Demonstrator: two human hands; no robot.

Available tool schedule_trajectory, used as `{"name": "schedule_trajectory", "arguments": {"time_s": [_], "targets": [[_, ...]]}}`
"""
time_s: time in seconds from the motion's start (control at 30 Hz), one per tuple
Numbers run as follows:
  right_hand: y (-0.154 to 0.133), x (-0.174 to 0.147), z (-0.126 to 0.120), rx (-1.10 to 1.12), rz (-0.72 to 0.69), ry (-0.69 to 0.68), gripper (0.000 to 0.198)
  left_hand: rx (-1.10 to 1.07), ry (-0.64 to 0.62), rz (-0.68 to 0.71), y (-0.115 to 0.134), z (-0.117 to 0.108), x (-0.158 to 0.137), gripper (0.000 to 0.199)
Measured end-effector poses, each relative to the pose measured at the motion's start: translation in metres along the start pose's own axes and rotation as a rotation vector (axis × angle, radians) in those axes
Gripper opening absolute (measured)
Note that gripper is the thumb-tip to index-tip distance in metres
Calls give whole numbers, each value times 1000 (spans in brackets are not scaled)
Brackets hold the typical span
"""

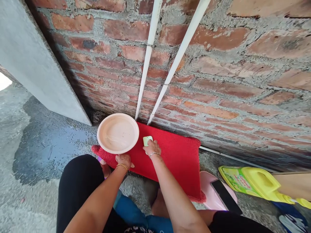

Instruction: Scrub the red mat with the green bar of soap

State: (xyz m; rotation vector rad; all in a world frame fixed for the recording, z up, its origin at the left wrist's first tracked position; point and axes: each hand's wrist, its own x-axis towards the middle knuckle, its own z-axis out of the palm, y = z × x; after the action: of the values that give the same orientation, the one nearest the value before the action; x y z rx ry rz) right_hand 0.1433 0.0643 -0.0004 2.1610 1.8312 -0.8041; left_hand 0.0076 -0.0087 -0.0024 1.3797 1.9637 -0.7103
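Right grip (153, 148): I hold one green block (147, 140), red mat (179, 158) beneath. Left grip (123, 160): cannot tell. Work seems underway, unfinished.

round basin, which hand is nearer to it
Left: the left hand is at the near rim of the basin; the right hand, farther right, grips a pale green block.

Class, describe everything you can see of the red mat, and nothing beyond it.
The red mat is plain, bright and roughly rectangular, with a fuzzy surface that looks like fabric. It is spread out fairly flat, one long edge running beside the brick wall. The pale basin hides part of its left end. The left hand is at its near edge; the right hand holds a pale green block at its surface. What supports it is mostly hidden.
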Motion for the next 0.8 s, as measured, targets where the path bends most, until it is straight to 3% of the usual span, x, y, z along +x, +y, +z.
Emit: {"name": "schedule_trajectory", "arguments": {"time_s": [0.13,0.33,0.47,0.6,0.8], "targets": [[11,-1,-4,75,64,61,37,-15,-11,7,-1,2,3,55],[-29,2,23,147,-75,58,35,-37,12,2,-1,1,3,52],[-27,7,25,129,-137,48,34,-50,-22,-4,0,-1,3,49],[20,5,13,103,-44,89,33,-51,-34,-19,0,0,5,52],[146,-13,-15,90,245,130,38,-75,-21,-7,-1,-1,1,47]]}}
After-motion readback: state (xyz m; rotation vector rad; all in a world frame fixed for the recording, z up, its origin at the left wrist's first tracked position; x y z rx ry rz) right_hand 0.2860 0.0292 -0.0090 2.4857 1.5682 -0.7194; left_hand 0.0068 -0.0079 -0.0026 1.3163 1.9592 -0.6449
